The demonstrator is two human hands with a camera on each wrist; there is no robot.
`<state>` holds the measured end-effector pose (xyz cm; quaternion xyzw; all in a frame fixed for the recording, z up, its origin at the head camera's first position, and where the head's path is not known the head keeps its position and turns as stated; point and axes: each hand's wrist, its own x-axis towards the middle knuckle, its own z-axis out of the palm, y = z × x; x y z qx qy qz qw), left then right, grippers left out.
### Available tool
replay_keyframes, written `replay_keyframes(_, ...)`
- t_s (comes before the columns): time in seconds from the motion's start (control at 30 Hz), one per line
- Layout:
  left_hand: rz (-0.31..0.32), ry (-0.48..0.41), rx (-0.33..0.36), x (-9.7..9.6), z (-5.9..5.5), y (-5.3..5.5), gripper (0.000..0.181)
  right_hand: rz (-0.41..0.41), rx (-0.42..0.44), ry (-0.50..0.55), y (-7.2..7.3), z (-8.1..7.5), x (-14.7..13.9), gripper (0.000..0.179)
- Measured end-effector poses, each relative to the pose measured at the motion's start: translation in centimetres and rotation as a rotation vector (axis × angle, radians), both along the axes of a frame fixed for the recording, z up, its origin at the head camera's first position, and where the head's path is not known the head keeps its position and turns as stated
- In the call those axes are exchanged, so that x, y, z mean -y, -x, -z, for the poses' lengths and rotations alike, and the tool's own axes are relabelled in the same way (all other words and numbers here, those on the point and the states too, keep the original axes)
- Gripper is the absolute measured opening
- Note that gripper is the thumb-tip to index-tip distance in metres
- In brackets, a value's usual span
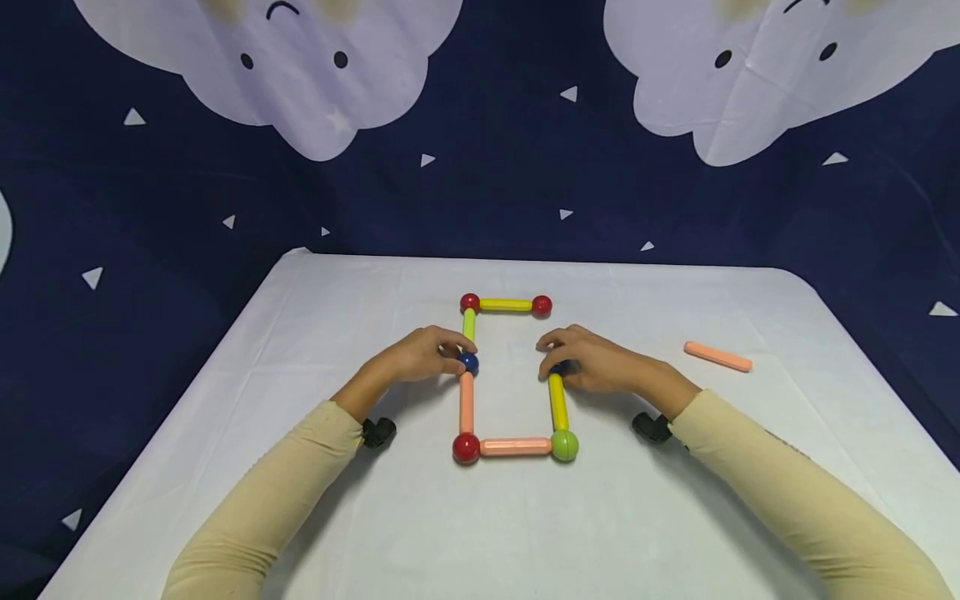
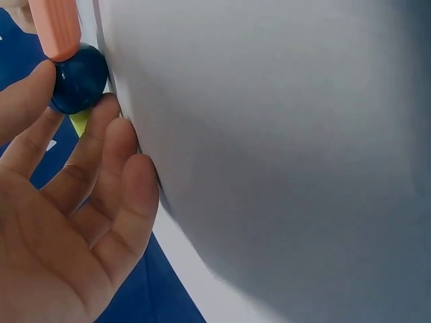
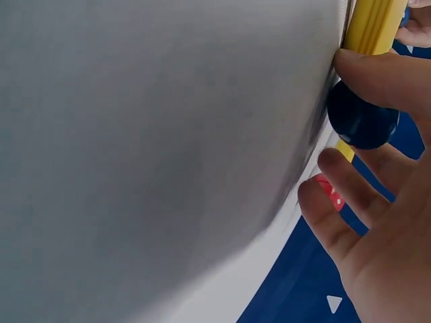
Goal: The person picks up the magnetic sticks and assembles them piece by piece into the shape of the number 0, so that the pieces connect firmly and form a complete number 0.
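Observation:
My left hand (image 1: 426,354) holds a blue ball (image 1: 470,362) between thumb and fingers at the left side of a frame of rods and balls. From that ball an orange rod (image 1: 467,404) runs to a near red ball (image 1: 466,448), and a yellow-green rod (image 1: 469,323) leads away to a far red ball (image 1: 470,302). Across from it, my right hand (image 1: 596,360) grips another blue ball (image 3: 363,116), mostly covered by fingers in the head view. A yellow rod (image 1: 558,402) joins it to a green ball (image 1: 565,445).
A second orange rod (image 1: 516,447) links the near red and green balls. At the far side a yellow rod (image 1: 506,305) ends in another red ball (image 1: 542,306). One loose orange rod (image 1: 717,357) lies to the right on the white table (image 1: 360,533). Behind hangs a dark blue cloth (image 1: 495,192).

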<state>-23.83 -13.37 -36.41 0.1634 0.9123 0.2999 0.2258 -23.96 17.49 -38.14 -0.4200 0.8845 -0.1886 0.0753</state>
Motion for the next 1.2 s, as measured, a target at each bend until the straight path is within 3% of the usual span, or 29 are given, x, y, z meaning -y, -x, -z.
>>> replay_keyframes(0.33, 0.005, 0.001, -0.006, -0.03, 0.17, 0.15, 0.036, -0.035, 0.024, 0.048, 0.34, 0.26, -0.05, 0.023)
replay_keyframes(0.63, 0.004, 0.010, -0.002, 0.01, -0.10, 0.10, 0.037, 0.083, 0.108, 0.042, 0.47, -0.14, 0.14, 0.038)
replay_keyframes(0.9, 0.008, -0.015, -0.016, 0.02, -0.17, -0.07, 0.035, 0.114, 0.172, 0.069, 0.19, -0.54, 0.27, 0.038)
replay_keyframes(1.2, 0.001, -0.010, -0.014, -0.03, -0.03, -0.09, 0.036, 0.122, 0.178, 0.036, 0.18, -0.60, 0.06, 0.043)
